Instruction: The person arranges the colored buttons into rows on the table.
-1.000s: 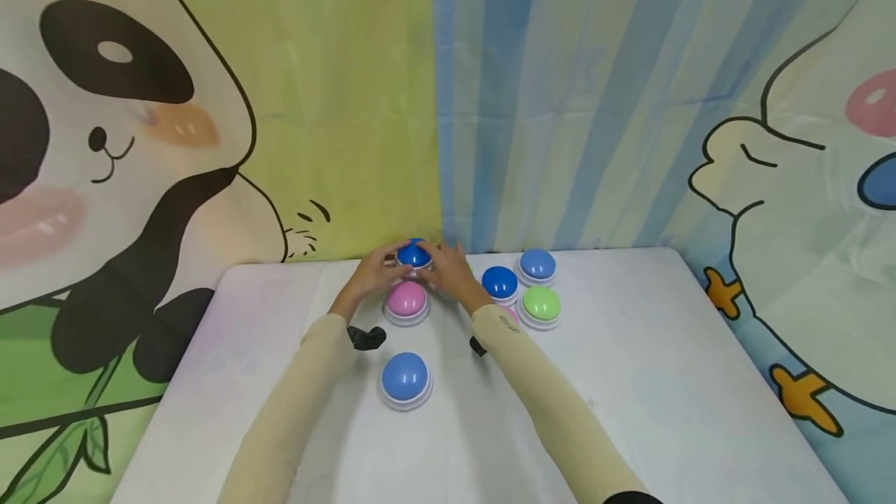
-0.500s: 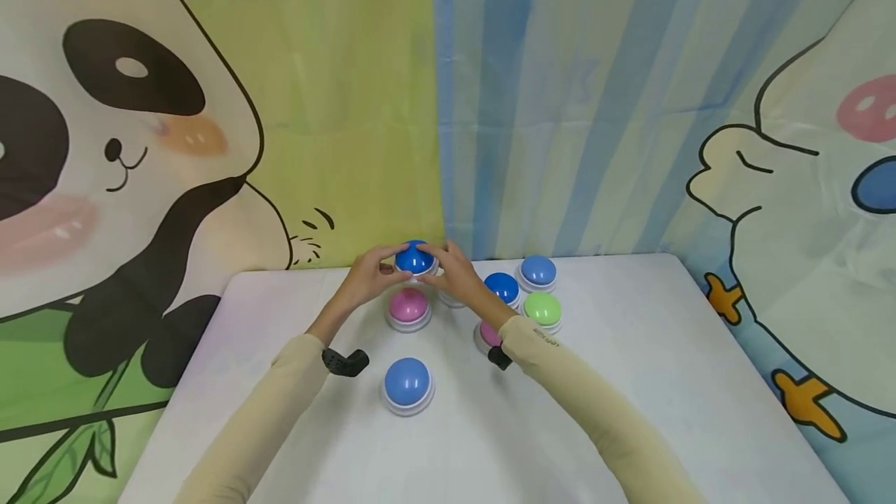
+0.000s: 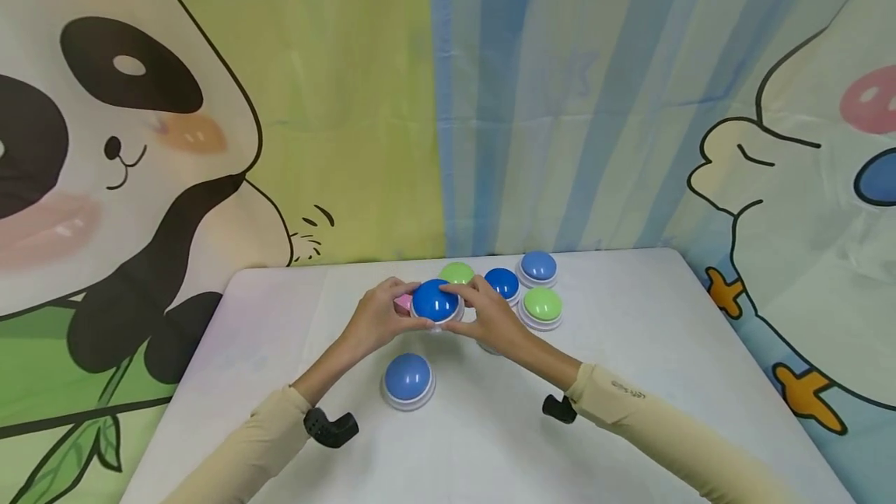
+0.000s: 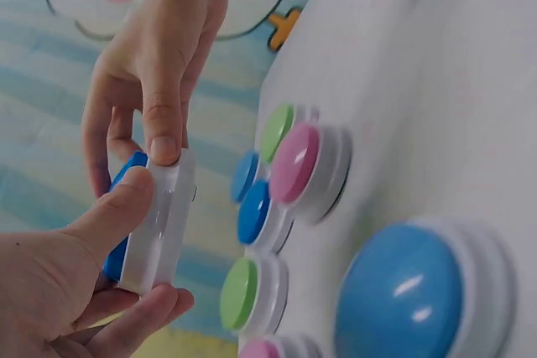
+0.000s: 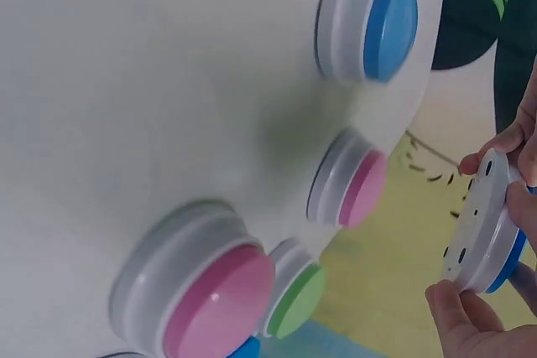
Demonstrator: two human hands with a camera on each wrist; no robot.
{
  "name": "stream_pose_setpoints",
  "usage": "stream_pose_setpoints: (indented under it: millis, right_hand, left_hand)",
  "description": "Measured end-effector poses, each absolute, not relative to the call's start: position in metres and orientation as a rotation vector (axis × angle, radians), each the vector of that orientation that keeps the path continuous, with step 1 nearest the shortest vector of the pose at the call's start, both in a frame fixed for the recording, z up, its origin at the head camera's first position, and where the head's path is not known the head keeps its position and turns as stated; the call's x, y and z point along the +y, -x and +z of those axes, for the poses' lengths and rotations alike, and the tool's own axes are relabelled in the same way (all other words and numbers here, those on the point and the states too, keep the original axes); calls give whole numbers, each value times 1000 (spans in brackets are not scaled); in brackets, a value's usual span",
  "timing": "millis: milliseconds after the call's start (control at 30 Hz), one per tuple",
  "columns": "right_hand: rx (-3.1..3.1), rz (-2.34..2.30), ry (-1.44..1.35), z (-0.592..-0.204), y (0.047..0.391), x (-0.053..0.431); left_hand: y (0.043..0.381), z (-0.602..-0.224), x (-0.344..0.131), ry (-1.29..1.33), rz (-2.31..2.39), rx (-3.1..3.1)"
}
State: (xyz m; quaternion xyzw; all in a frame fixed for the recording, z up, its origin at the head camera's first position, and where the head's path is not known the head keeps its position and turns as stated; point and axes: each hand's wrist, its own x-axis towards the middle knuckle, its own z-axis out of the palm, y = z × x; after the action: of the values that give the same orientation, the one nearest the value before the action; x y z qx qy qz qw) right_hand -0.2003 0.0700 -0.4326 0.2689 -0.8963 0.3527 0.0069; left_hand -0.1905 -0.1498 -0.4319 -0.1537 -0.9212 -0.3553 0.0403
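Note:
Between both hands, above the table, is a dark blue dome push button point(image 3: 435, 302) with a white base. My left hand point(image 3: 378, 313) pinches its left side between thumb and fingers; my right hand point(image 3: 498, 323) does the same on the right. In the right wrist view the flat underside of the white base point(image 5: 476, 224) shows small dark holes. Behind the left hand a pink button point(image 3: 403, 302) is mostly hidden. Just beyond the held button, a green button point(image 3: 456, 272) peeks out. A lighter blue button point(image 3: 408, 379) sits on the table nearer the person.
Right of the hands stand a dark blue button point(image 3: 502, 282), a light blue one point(image 3: 538, 266) and a green one point(image 3: 542, 304). Another pink button point(image 5: 220, 303) shows large in the right wrist view. Cartoon-printed curtains point(image 3: 350, 99) rise behind the white table point(image 3: 630, 379).
Both hands have brought the dark blue button from the table's back edge toward the person and slightly right. The green button behind it has come into sight; the pink one is now mostly covered.

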Motion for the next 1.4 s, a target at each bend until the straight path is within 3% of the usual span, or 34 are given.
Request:
stream_pose_setpoints:
  millis: [467,1400]
  right_hand:
    - [-2783,1085,-945,-430,138,94]
    - [-2897,1071,-1022,-425,119,42]
  left_hand:
    - [123,-432,-126,553,-1034,-2811]
    - [87,-428,-175,511,-952,-2844]
